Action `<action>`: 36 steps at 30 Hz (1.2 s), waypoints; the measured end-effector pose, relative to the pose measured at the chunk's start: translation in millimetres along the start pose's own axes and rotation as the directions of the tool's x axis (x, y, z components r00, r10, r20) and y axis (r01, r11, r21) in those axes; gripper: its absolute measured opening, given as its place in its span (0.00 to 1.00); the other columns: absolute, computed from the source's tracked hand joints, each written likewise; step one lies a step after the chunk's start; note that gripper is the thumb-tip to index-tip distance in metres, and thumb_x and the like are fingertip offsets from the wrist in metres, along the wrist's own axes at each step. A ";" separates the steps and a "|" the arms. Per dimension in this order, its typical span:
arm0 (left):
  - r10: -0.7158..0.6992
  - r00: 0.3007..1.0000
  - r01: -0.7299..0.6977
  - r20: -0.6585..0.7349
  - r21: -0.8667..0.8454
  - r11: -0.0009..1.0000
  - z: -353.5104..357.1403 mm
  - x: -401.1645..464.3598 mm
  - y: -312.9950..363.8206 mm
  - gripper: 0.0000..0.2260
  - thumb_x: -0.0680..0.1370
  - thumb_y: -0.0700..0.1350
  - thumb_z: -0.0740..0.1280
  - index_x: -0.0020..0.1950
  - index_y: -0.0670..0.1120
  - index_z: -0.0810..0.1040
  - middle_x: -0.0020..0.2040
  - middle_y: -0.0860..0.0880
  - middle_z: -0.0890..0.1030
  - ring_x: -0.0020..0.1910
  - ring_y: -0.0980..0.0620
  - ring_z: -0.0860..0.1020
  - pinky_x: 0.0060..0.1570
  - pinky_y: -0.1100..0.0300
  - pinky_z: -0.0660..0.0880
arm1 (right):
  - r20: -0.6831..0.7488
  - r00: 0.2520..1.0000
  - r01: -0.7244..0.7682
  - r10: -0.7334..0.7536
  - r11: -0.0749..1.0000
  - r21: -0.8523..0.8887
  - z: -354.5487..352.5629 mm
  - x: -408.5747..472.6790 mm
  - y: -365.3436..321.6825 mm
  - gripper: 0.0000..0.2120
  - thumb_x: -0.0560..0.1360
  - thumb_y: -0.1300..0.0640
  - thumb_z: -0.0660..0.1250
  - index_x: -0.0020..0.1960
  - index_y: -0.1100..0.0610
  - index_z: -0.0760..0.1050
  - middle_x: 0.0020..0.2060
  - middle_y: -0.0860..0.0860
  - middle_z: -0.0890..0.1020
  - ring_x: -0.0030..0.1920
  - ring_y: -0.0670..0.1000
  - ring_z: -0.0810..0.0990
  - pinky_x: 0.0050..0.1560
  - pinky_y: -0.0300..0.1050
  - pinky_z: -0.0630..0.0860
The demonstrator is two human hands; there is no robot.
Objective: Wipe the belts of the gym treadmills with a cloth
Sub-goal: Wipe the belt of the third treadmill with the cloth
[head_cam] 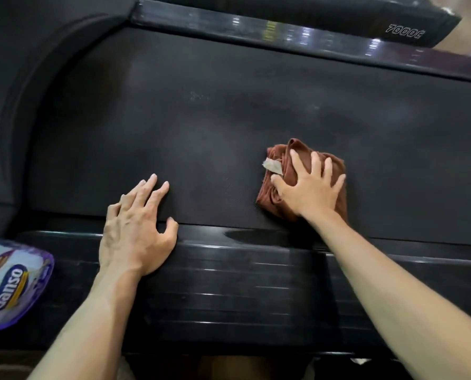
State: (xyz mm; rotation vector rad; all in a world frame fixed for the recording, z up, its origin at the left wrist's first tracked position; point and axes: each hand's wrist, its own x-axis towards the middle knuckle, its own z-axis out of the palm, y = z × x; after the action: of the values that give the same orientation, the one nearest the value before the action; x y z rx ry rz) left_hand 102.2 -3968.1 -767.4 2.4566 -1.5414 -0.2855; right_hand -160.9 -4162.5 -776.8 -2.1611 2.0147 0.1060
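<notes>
A black treadmill belt fills the middle of the head view, with faint dusty smears across it. A crumpled brown cloth with a pale tag lies on the belt at centre right. My right hand presses flat on top of the cloth, fingers spread over it. My left hand rests with nothing in it, palm on the near side rail and fingertips reaching onto the belt's near edge.
The ribbed black side rail runs along the near edge. A far rail borders the belt's other side. The curved motor hood stands at left. A white and purple packet marked Ganso lies at lower left.
</notes>
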 end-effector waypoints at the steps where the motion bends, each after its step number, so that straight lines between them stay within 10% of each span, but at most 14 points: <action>1: 0.000 1.000 0.000 -0.004 0.002 1.000 -0.1 0.9 -0.7 0.31 0.78 0.54 0.65 0.81 0.57 0.62 0.83 0.57 0.56 0.81 0.57 0.53 0.76 0.53 0.55 | 0.007 0.999 -0.051 0.051 0.998 0.033 -4.4 15.8 -7.9 0.37 0.78 0.26 0.50 0.83 0.36 0.49 0.85 0.52 0.47 0.83 0.61 0.40 0.78 0.72 0.37; 5: 0.005 1.000 -0.005 -0.008 -0.003 1.000 0.9 2.5 -1.2 0.31 0.78 0.54 0.65 0.81 0.57 0.62 0.83 0.57 0.56 0.81 0.58 0.53 0.77 0.52 0.55 | 0.022 0.999 -0.051 0.050 0.996 0.070 -11.1 67.9 -63.6 0.35 0.80 0.29 0.50 0.84 0.38 0.49 0.84 0.56 0.47 0.82 0.66 0.40 0.75 0.76 0.35; 13: 0.001 1.000 -0.001 -0.004 -0.009 1.000 0.3 2.2 -0.6 0.31 0.77 0.54 0.65 0.81 0.57 0.62 0.83 0.57 0.56 0.81 0.57 0.54 0.77 0.52 0.57 | -0.033 0.861 0.507 -0.508 0.861 -0.021 24.1 -29.2 -101.2 0.34 0.80 0.32 0.51 0.83 0.35 0.46 0.84 0.57 0.46 0.83 0.65 0.40 0.77 0.75 0.38; 22: 0.010 1.000 -0.010 0.001 -0.001 1.000 1.3 2.0 -3.3 0.31 0.78 0.54 0.63 0.82 0.57 0.60 0.84 0.56 0.54 0.82 0.57 0.52 0.77 0.52 0.56 | -0.025 0.998 0.052 -0.051 0.998 0.047 8.4 21.8 -93.2 0.32 0.82 0.32 0.50 0.83 0.36 0.49 0.84 0.59 0.46 0.82 0.68 0.39 0.75 0.77 0.36; 31: 0.006 1.000 -0.006 -0.001 -0.046 0.999 1.4 2.5 -5.0 0.29 0.80 0.48 0.63 0.81 0.56 0.62 0.83 0.55 0.57 0.82 0.56 0.53 0.77 0.52 0.56 | -0.093 0.903 0.421 -0.419 0.907 0.006 29.1 -46.7 -157.1 0.33 0.80 0.33 0.52 0.83 0.37 0.51 0.84 0.56 0.49 0.83 0.66 0.42 0.77 0.74 0.38; 36: 0.022 1.000 -0.023 -0.010 -0.038 0.999 1.4 3.4 -5.1 0.31 0.76 0.51 0.56 0.82 0.56 0.62 0.83 0.55 0.57 0.82 0.56 0.54 0.77 0.52 0.56 | -0.071 0.946 0.318 -0.316 0.948 0.027 25.0 -37.7 -85.6 0.31 0.80 0.33 0.52 0.82 0.33 0.53 0.85 0.52 0.50 0.83 0.61 0.43 0.78 0.72 0.38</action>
State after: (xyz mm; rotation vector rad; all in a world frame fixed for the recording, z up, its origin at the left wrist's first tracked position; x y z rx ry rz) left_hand 107.6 -3969.2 -770.4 2.4068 -1.5446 -0.2959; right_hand -76.8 -4115.7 -787.3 -2.4594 1.6550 -0.0494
